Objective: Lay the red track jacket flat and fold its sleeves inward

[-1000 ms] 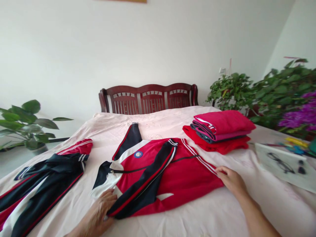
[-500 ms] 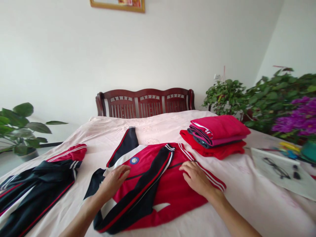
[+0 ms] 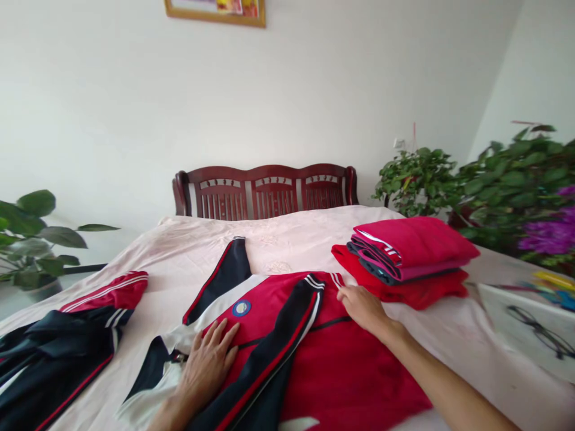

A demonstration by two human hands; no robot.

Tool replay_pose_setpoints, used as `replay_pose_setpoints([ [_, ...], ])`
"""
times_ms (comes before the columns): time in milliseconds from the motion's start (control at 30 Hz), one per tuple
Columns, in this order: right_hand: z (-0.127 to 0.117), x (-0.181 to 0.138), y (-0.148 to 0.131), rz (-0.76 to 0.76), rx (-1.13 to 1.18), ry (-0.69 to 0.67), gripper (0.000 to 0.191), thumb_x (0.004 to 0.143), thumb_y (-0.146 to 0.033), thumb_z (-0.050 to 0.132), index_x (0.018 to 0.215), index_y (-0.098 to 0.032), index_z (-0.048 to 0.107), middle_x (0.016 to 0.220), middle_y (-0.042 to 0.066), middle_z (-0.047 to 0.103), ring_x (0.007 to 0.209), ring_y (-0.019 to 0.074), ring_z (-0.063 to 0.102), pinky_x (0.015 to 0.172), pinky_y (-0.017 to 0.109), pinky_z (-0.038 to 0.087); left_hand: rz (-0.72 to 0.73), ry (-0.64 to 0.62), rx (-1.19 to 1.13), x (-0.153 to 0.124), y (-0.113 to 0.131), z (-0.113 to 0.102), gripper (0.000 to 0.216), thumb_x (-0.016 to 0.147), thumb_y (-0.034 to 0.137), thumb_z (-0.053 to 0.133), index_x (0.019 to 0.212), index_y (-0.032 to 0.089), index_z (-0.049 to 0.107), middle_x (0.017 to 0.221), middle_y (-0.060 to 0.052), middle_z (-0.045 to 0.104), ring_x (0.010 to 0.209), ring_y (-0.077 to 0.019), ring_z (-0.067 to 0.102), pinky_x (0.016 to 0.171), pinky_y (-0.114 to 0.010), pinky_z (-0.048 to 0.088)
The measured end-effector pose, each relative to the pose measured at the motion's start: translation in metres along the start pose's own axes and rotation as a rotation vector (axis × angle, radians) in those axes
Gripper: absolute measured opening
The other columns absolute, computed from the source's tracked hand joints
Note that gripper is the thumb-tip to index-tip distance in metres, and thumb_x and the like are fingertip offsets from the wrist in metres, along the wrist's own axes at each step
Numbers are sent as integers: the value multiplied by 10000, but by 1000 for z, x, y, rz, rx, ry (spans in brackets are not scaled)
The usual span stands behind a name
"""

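Red jacket with navy and white panels lies spread flat on the bed, filling the head view from its centre down to 6 o'clock; a navy sleeve with red and white stripes is folded diagonally across its front, and a round blue badge sits on the white chest panel; the left hand rests open, palm down with fingers spread, on the jacket just below the badge, at about 7 o'clock from it; the right hand lies open and flat on the jacket's upper edge, at 3 o'clock from the sleeve cuff, gripping nothing; a stack of folded red clothes sits near the right hand, toward 1 o'clock; another navy and red garment lies at 9 o'clock; a dark wooden headboard stands at 12 o'clock; leafy plants stand at 3 o'clock.
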State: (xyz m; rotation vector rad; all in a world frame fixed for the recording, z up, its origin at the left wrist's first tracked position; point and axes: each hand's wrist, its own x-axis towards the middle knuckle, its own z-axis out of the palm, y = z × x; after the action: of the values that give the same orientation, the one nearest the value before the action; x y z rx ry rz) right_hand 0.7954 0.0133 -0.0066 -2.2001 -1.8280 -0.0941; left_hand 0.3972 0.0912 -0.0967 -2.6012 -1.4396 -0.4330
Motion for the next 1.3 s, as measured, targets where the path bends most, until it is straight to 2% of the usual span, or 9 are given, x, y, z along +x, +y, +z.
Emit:
replay_pose_setpoints([
  [133,17,61,-36,-148,33,94,435,977,-220,322,1301,-198,612,1350,94,620,1261,201,534,1097,336,345,13,-13,-8,2,-3,1,475,957,385,475,1431,377,512,1494,-66,526,1393,-302,453,1135,-548,326],
  [267,55,85,-47,-203,28,-63,466,981,-400,414,1419,-285,524,1518,47,479,1427,226,370,1183,427,240,18,-28,-4,2,-8,7,488,959,412,474,1447,398,482,1518,-56,496,1405,-326,433,1124,-577,332],
  [367,73,89,-30,-128,11,-161,472,979,-414,404,1409,-272,539,1506,69,493,1410,258,405,1142,481,308,17,-17,-8,1,-12,13,488,948,415,500,1436,402,499,1514,-57,500,1387,-343,451,1113,-587,338],
  [567,68,115,-13,84,-38,-102,495,1020,-351,248,1154,-215,704,1190,135,706,1156,265,616,979,431,445,23,29,-9,0,-12,18,481,938,431,519,1418,396,528,1488,-50,533,1376,-341,457,1124,-574,317],
  [700,68,138,-18,176,-88,-34,369,960,-372,451,1183,-177,671,1267,176,649,1198,315,568,970,460,424,34,18,-2,-1,-11,16,488,946,458,504,1430,396,513,1495,-49,526,1383,-327,452,1129,-568,323],
  [800,75,148,-13,180,-94,-61,267,907,-336,564,1087,-193,701,1166,145,692,1134,286,599,922,403,436,31,6,-1,-1,-11,13,502,937,434,529,1437,394,502,1515,-51,501,1399,-321,434,1142,-571,315],
  [1100,86,150,5,215,-121,8,257,950,-330,510,1071,-189,688,1158,132,682,1116,291,583,885,396,441,31,14,24,-2,-4,6,506,950,379,514,1453,399,471,1527,-45,486,1405,-308,432,1140,-571,320],
  [1200,74,134,-11,206,-136,75,316,970,-325,459,1122,-141,667,1191,186,652,1159,312,558,948,434,425,47,25,26,-1,-3,2,501,962,380,496,1462,376,464,1530,-59,481,1406,-299,429,1144,-556,316],
  [1300,57,93,-42,93,-121,155,358,978,-308,443,1274,-155,574,1320,149,590,1258,267,493,1048,389,381,56,26,28,0,-3,0,485,967,384,490,1450,345,490,1520,-80,490,1394,-310,441,1133,-547,329],
])
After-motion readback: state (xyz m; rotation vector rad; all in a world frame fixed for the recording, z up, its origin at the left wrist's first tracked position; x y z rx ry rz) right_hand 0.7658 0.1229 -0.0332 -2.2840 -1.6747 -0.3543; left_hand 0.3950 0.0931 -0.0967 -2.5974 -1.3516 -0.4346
